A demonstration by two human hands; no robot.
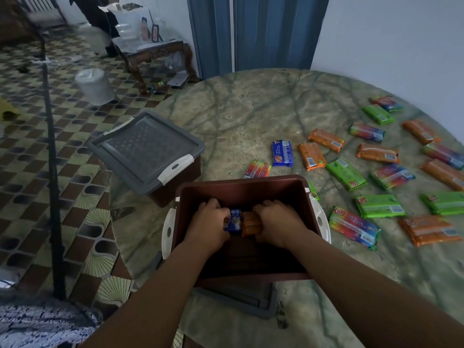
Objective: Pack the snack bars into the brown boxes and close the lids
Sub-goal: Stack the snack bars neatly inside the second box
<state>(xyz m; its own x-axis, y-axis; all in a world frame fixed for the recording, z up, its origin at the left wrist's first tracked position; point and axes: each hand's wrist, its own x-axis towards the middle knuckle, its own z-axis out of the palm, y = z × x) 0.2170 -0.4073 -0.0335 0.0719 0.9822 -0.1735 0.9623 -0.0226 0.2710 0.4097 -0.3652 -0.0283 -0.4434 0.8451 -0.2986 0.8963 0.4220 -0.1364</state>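
**Snack bars go into the open brown box, both hands inside**

Snack bars are being handled low in the centre of the frame, inside the open brown box (pixel 241 188). The left hand (pixel 209 223) curls its fingers round a blue bar (pixel 233 221), and the right hand (pixel 277 222) grasps an orange bar (pixel 251 223); the two bars sit side by side, touching, between the hands. White latches (pixel 167 231) stand out from both sides of the box. Its grey lid (pixel 247 301) lies on the table just below it, partly under the box's near edge.

A second brown box (pixel 180 175) stands at centre left, near the table's edge, with its grey lid (pixel 147 149) on top.

Loose bars (pixel 378 209) in green, orange and rainbow wrappers are spread across the right side of the marbled green table (pixel 238 109), well apart from the hands. One blue bar (pixel 282 153) and one rainbow bar (pixel 257 169) lie just above the open box.

At upper left, on the patterned floor, stand a white bin (pixel 94 86) and a dark wooden side table (pixel 155 52).
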